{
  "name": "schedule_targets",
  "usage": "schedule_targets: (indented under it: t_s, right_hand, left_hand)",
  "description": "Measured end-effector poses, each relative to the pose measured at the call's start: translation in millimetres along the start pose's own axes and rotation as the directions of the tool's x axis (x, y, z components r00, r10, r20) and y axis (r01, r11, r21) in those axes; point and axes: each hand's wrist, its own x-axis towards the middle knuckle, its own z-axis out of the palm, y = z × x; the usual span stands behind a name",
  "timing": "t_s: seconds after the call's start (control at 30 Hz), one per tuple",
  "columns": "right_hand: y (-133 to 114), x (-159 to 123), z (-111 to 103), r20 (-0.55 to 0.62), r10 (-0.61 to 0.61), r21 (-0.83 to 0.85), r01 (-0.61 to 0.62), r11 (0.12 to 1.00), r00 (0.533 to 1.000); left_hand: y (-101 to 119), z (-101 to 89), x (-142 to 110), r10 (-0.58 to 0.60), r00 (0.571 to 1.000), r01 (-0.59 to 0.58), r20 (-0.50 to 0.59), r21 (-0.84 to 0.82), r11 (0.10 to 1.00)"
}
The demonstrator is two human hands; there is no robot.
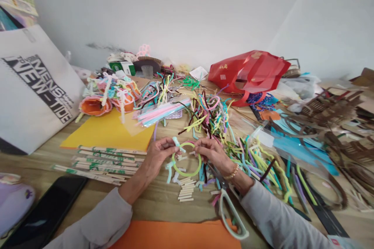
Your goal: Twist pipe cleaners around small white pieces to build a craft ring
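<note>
Between my two hands is a yellow-green pipe cleaner ring (187, 174), raised over the table. My left hand (161, 152) pinches its left side, where a pale mint pipe cleaner piece (176, 142) is attached or held. On the right, the fingers of my right hand (210, 151) are closed on the ring's upper right side. A light blue twisted piece (169, 170) hangs at the ring's lower left. Below lie several short wooden stick pieces (187, 191) in a row. Scissors with pale green handles (233, 218) rest beside my right wrist, partly hidden by it.
Wrapped chopsticks (108, 161) and yellow sheets (111, 130) lie left, near a black phone (46, 210). Orange paper (172, 235) is at the front edge. Tangled pipe cleaners (210, 113) spread behind and right. A white bag (41, 85) and a red bag (248, 72) stand behind.
</note>
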Motion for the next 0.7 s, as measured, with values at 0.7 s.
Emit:
schedule_targets:
  t_s: [0.7]
  right_hand:
    - [4.2, 1.9, 0.7, 0.023, 0.006, 0.045, -0.007, 0.999, 1.0]
  left_hand:
    - [-0.3, -1.4, -0.5, -0.004, 1.0, 0.004, -0.003, 0.039, 0.999]
